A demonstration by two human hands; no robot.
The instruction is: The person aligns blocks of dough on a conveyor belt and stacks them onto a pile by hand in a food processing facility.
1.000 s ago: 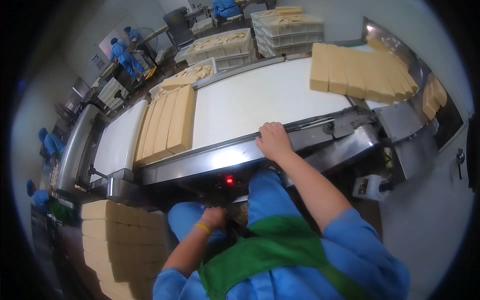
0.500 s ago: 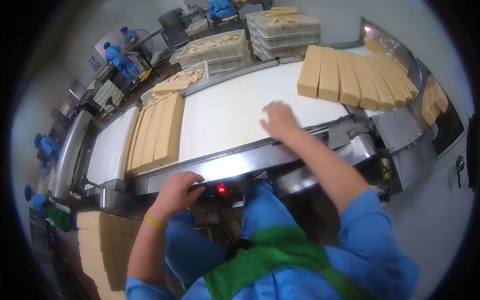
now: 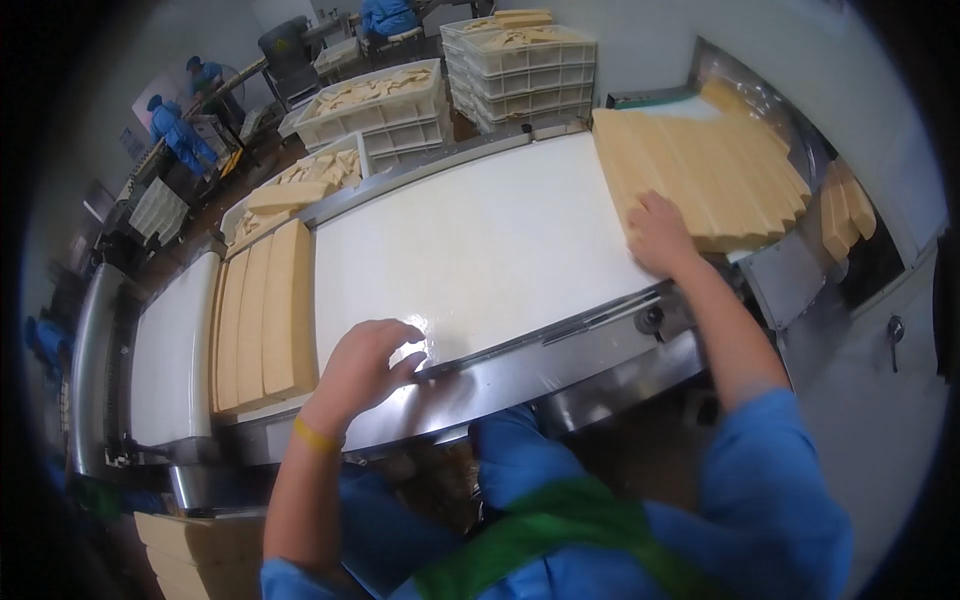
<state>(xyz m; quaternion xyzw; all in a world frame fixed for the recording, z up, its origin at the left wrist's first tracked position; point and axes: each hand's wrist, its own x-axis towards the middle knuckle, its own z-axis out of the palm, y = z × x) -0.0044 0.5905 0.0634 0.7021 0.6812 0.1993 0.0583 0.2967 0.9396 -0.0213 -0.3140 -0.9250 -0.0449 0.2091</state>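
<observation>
My right hand [image 3: 660, 235] rests against the near left side of a row of long pale-yellow blocks [image 3: 700, 175] at the right end of the white belt [image 3: 460, 245]. Its fingertips touch the leftmost block, and the fingers are bent. My left hand [image 3: 372, 365], with a yellow band at the wrist, hovers over the belt's near metal edge, fingers curved and apart, holding nothing. To its left, several more long blocks [image 3: 262, 315] lie side by side across the belt.
White crates [image 3: 375, 105] of pale pieces stand behind the belt, beside a taller crate stack [image 3: 520, 75]. Stacked blocks [image 3: 200, 545] sit at the lower left. Co-workers in blue [image 3: 180, 135] are in the back left. A metal chute [image 3: 800, 265] is at right.
My right hand has moved right from the belt's near edge to the block row. My left hand has risen from near my lap to above the edge. The view has shifted right.
</observation>
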